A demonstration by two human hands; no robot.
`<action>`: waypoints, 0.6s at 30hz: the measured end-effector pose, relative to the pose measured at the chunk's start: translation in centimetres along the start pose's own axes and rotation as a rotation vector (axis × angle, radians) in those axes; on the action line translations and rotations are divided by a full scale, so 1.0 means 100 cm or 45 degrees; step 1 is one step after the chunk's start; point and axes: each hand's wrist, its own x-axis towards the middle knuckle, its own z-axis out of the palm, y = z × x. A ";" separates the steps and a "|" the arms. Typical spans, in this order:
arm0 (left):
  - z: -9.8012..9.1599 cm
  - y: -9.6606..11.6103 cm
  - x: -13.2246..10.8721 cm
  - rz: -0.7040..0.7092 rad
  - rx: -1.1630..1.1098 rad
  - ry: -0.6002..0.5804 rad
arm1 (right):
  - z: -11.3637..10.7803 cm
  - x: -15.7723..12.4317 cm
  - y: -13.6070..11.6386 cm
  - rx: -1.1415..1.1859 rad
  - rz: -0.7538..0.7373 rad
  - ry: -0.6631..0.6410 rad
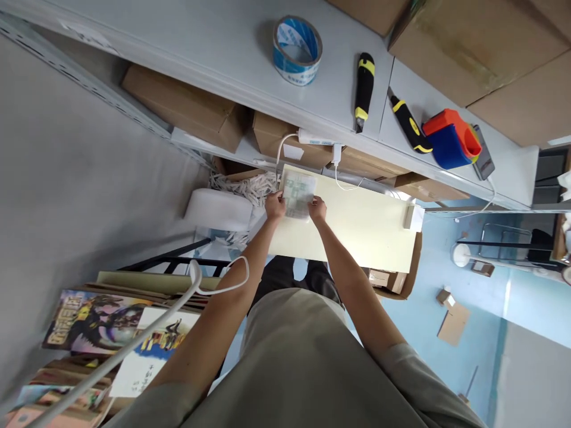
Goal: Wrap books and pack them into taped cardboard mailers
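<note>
A flat, squarish packet (298,193) in whitish translucent wrapping lies near the left end of the pale yellow tabletop (357,220). Faint green print shows through the wrapping; what is inside cannot be made out. My left hand (275,205) pinches its left edge, with the fingers closed there. At the lower right edge, my right hand (317,209) grips the same packet between thumb and fingers. Just beyond the packet, a white power strip (314,138) with a plugged-in white charger (336,154) is fixed along the shelf edge.
A grey shelf (214,41) above the table carries a blue tape roll (297,50), two black-and-yellow utility knives (364,89), a red-and-blue tape dispenser (452,138) and cardboard boxes (482,53). Shredded paper (250,187) and a white foam roll (218,210) lie left. Printed cartons (98,321) stand lower left.
</note>
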 end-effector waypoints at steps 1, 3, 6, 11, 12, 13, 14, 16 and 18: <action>-0.002 0.002 -0.004 -0.027 -0.021 0.033 | -0.004 -0.003 0.000 0.011 -0.011 -0.001; -0.007 0.003 -0.017 -0.067 -0.067 0.120 | -0.014 -0.013 0.002 0.035 -0.043 0.000; -0.017 0.000 -0.047 -0.086 -0.169 0.234 | -0.031 -0.036 0.010 0.071 -0.112 0.004; -0.024 -0.004 -0.117 -0.115 -0.449 0.486 | -0.054 -0.079 0.030 0.133 -0.276 -0.055; -0.024 -0.003 -0.133 -0.134 -0.478 0.512 | -0.057 -0.086 0.034 0.145 -0.315 -0.079; -0.023 -0.003 -0.149 -0.153 -0.511 0.535 | -0.059 -0.094 0.037 0.159 -0.358 -0.106; -0.021 -0.003 -0.166 -0.165 -0.549 0.561 | -0.060 -0.101 0.039 0.177 -0.405 -0.138; -0.017 -0.006 -0.201 -0.161 -0.631 0.633 | -0.059 -0.116 0.042 0.220 -0.510 -0.219; -0.014 -0.015 -0.238 -0.132 -0.704 0.734 | -0.053 -0.134 0.042 0.258 -0.609 -0.325</action>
